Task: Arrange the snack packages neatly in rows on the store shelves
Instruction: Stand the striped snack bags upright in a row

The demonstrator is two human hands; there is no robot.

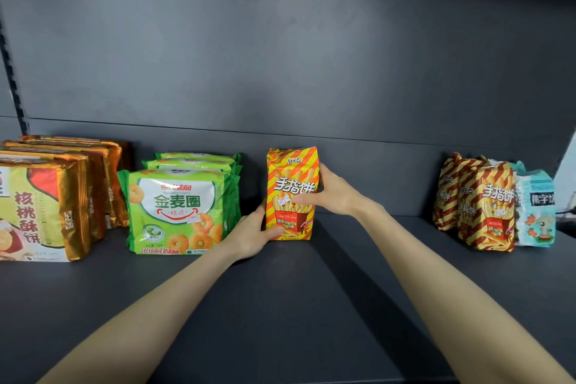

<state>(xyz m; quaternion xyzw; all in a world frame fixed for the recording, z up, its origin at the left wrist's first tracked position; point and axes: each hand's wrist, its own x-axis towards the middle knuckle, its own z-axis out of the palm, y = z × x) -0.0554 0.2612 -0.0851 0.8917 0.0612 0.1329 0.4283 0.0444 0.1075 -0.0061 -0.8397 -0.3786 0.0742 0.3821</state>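
Shelf point(280, 305) is dark grey and matte, with a back panel point(280, 56) in the same colour and a slotted upright point(12, 78) at far left. Orange pack point(291, 184) stands upright mid-shelf, base on the deck, near the back panel. My left hand point(252, 234) grips its lower left edge, thumb on the front near the bottom. My right hand point(330, 193) wraps its right side at mid-height, thumb across the front. Green packs point(174, 212) sit in a front-to-back row just left of my left hand. Gold packs point(40, 212) are in a row further left. Red-striped packs point(480, 206) are well apart on the right, bunched unevenly, with a blue pack point(536, 212) just beside them at far right.
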